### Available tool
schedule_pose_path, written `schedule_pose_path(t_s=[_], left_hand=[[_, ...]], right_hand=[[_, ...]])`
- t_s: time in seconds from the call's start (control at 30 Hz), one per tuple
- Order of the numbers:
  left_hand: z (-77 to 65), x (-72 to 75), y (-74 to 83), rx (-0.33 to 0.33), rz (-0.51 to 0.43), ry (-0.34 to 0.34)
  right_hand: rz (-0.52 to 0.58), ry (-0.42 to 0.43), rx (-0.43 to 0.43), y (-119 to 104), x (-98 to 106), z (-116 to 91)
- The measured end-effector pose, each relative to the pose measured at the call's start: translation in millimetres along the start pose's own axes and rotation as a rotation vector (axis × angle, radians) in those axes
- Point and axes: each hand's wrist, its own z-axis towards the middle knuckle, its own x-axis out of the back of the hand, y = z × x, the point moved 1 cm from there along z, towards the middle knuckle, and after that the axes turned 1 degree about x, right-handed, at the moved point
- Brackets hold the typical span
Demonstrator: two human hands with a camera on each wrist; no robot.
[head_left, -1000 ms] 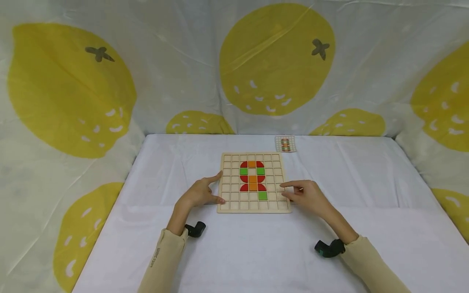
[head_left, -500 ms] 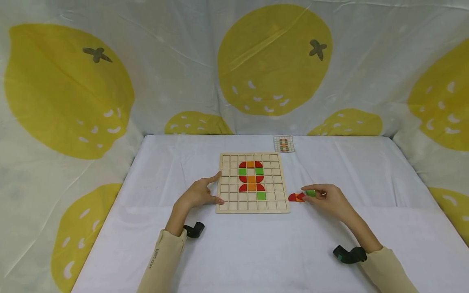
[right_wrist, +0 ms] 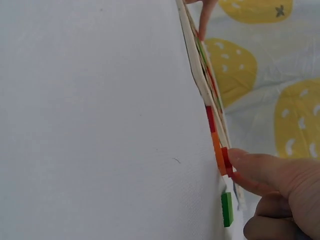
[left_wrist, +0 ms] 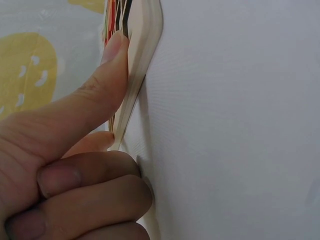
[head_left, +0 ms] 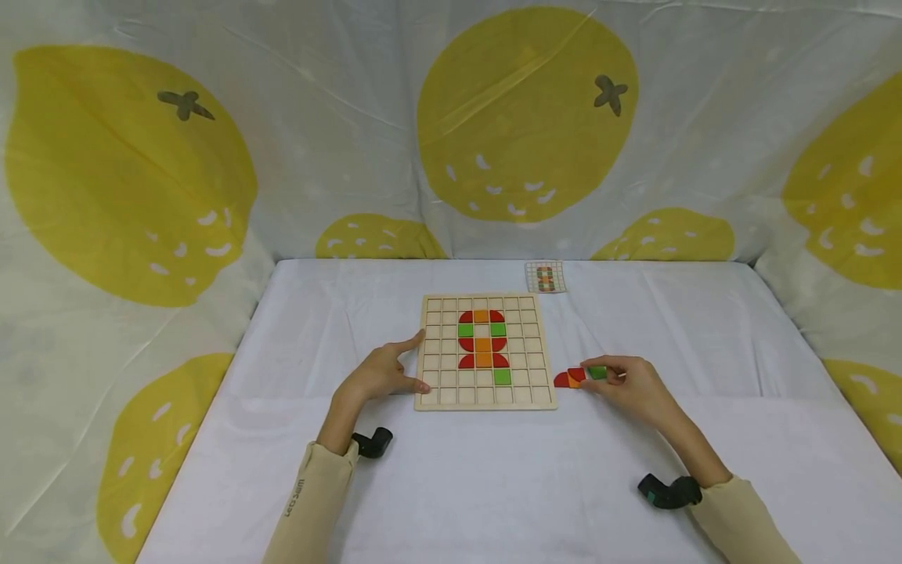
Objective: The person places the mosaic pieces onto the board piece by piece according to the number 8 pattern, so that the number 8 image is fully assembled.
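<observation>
A square wooden grid board (head_left: 530,395) lies on the table, with red, orange and green tiles set in its middle columns. At its left edge, my left hand (head_left: 377,372) rests its outstretched thumb and index finger on the rim; the left wrist view shows the other fingers folded. To the right of the board, my right hand (head_left: 633,384) pinches a red tile (right_wrist: 227,161) between thumb and index finger. That tile overlaps an orange tile (right_wrist: 217,152). Another red tile (head_left: 561,381) lies beside them, close to the board. A green tile (right_wrist: 227,210) lies by the right fingers.
Behind the board's right corner lies a small pattern card (head_left: 546,277) printed with a coloured grid figure. A white cloth covers the table (head_left: 493,478). Lemon-printed fabric (head_left: 338,141) hangs at the back and sides.
My right hand has moved from the board's right edge out to the loose tiles, uncovering them. Its fingers now hold a red tile there. My left hand keeps its place on the board.
</observation>
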Motion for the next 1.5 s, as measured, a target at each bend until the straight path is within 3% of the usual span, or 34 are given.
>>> schedule_pose_path(t_s=[0.33, 0.7, 0.87, 1.23, 1.5], left_hand=[[-1.0, -0.8, -1.1, 0.008, -0.024, 0.000], [-1.9, -0.4, -0.3, 0.017, -0.018, 0.003], [-2.7, 0.7, 0.6, 0.008, -0.019, 0.001], [-2.6, 1.7, 1.1, 0.006, -0.021, -0.001], [-1.1, 1.5, 0.6, 0.000, -0.010, -0.010]], right_hand=[[0.026, -0.062, -0.006, -1, -1, 5], [0.039, -0.070, 0.013, -1, -2, 11], [0.079, -0.084, 0.058, -3, -6, 13], [0.165, -0.276, 0.222, -33, -30, 26], [0.139, -0.385, 0.301, -51, -44, 36]])
